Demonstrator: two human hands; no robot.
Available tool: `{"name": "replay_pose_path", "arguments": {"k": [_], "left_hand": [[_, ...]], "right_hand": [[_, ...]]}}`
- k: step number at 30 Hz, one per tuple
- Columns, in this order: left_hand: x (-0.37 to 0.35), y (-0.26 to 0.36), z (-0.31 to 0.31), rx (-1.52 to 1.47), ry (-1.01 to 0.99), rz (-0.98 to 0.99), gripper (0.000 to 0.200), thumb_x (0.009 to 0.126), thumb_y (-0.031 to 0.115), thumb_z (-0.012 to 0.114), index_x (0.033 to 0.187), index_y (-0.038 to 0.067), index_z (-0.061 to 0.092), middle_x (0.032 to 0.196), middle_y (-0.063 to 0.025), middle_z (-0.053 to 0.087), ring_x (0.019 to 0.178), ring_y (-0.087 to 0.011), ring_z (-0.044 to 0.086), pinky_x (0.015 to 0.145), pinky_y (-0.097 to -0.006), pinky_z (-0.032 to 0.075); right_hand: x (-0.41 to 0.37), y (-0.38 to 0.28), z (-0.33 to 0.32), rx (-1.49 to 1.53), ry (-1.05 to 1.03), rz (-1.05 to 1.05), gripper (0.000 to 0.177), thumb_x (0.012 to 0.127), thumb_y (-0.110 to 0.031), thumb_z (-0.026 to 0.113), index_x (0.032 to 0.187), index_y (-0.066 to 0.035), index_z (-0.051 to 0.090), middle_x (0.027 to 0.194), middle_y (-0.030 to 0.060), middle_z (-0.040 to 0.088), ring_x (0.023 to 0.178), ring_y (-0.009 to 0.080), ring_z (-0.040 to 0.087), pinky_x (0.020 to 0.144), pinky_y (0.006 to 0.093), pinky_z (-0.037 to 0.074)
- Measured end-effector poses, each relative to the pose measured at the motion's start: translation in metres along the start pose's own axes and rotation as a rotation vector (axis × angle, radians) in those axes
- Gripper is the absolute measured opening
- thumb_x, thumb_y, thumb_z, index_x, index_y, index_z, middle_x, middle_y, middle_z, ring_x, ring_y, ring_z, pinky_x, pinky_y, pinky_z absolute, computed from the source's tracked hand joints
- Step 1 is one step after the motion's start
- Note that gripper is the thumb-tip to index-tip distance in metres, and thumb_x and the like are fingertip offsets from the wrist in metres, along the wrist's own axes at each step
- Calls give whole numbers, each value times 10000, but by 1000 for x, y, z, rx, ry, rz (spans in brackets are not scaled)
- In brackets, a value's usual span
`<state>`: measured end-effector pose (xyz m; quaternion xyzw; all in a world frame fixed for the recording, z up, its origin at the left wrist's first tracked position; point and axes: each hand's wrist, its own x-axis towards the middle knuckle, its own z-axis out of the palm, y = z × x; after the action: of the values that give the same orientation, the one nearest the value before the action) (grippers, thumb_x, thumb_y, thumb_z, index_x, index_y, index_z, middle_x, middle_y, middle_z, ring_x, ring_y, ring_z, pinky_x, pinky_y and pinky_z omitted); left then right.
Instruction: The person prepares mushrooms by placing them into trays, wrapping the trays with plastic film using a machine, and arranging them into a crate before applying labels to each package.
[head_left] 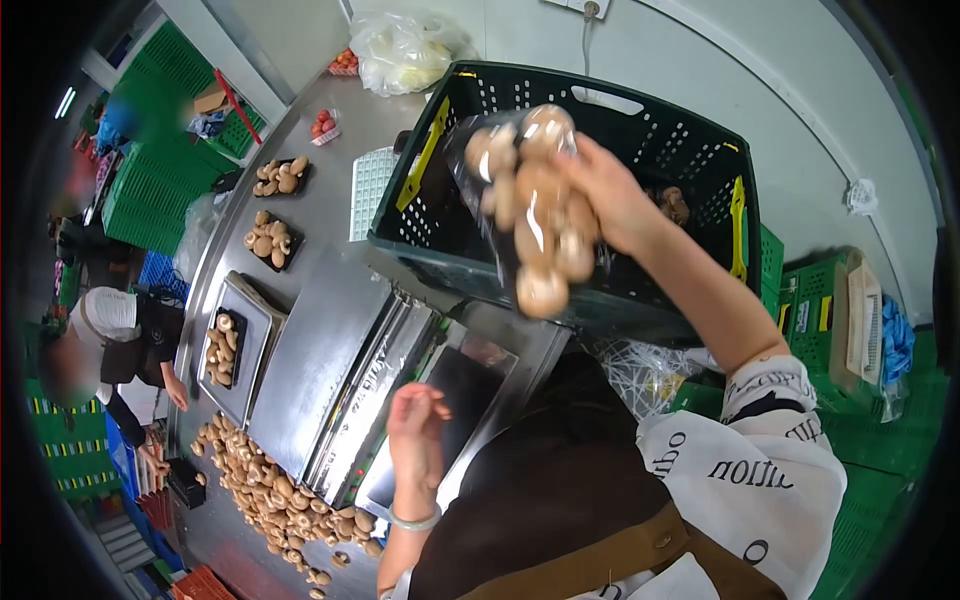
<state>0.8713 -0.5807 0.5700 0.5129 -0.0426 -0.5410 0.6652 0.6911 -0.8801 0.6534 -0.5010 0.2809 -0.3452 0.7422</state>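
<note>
Right hand [610, 192] was closed on the right edge of one film-wrapped mushroom pack [540, 222], which lay tilted in its grasp, above the dark green crate [428, 262] at upper centre. Left hand [415, 432], loosely curled and part-open with nothing visible in it, hovered over the metal machine [318, 350] near centre. Three trays of mushrooms [268, 240] stood in the left part of the frame; a loose mushroom pile [268, 490], too many to count, covered the bench [335, 225] at lower left. Black lettering [750, 472] on the white sleeve and cloth showed only word fragments.
</note>
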Motion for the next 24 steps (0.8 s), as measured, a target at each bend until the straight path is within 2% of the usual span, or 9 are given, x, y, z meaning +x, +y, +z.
{"name": "replay_pose_path", "arguments": {"k": [3, 8, 11, 12, 14, 17, 20, 22, 24], "left_hand": [[20, 7, -16, -89, 90, 80, 65, 923, 71, 567, 987, 65, 563, 888, -54, 581, 761, -132, 520, 727, -270, 422], [32, 4, -5, -63, 171, -23, 43, 924, 96, 577, 962, 82, 561, 888, -44, 576, 757, -128, 521, 717, -271, 408], [33, 4, 3, -41, 174, -74, 38, 927, 93, 572, 962, 83, 560, 882, -35, 575, 747, -128, 528, 718, -273, 413], [35, 3, 1, -39, 185, -71, 38, 927, 93, 572, 961, 81, 560, 880, -36, 575, 746, -128, 528, 717, -273, 414], [38, 0, -5, -34, 202, -63, 38, 927, 92, 572, 961, 78, 560, 876, -38, 576, 744, -130, 530, 716, -274, 416], [42, 3, -11, -35, 223, -62, 31, 929, 96, 570, 947, 71, 571, 865, -40, 582, 749, -129, 531, 721, -266, 410], [46, 5, -17, -46, 213, -86, 33, 928, 95, 567, 939, 65, 577, 868, -42, 587, 757, -130, 532, 724, -260, 408], [47, 12, -25, -16, 190, -80, 34, 926, 91, 566, 938, 61, 576, 870, -45, 589, 763, -130, 533, 724, -258, 409], [47, 24, -38, 36, 168, -38, 33, 923, 85, 565, 941, 57, 571, 873, -48, 591, 768, -130, 535, 725, -257, 412]], "right_hand": [[61, 39, -51, 140, 221, 116, 461, 894, -317, 671, 1188, 7, 524, 1105, 107, 618, 966, 190, 633, 848, 343, 532], [108, 197, -78, 167, 385, 343, 623, 765, -339, 802, 1200, 15, 531, 1130, 94, 611, 1024, 223, 602, 850, 380, 509], [106, 220, -51, 41, 470, 456, 613, 814, -333, 756, 1315, -139, 461, 1233, 52, 571, 1122, 232, 559, 887, 421, 471], [109, 248, -57, 148, 351, 400, 587, 829, -346, 735, 1304, -127, 470, 1264, 52, 544, 1155, 241, 529, 900, 438, 457], [123, 319, -79, 28, 411, 294, 598, 841, -365, 714, 1319, -117, 452, 1280, 45, 531, 1170, 242, 515, 908, 439, 452], [105, 269, -56, -213, 536, 391, 502, 832, -361, 725, 1182, -49, 546, 1008, 68, 636, 900, 234, 637, 732, 394, 528], [111, 263, -96, -300, 281, 751, 490, 842, -401, 709, 1152, -51, 562, 919, 77, 651, 827, 259, 655, 725, 350, 521], [109, 239, -91, -729, 279, 641, 456, 837, -419, 710, 1046, -31, 590, 796, 73, 642, 655, 215, 634, 607, 265, 504], [111, 238, -93, -1276, 234, 92, 393, 852, -359, 700, 1054, -46, 573, 770, 43, 631, 667, 213, 645, 657, 349, 546]]}}
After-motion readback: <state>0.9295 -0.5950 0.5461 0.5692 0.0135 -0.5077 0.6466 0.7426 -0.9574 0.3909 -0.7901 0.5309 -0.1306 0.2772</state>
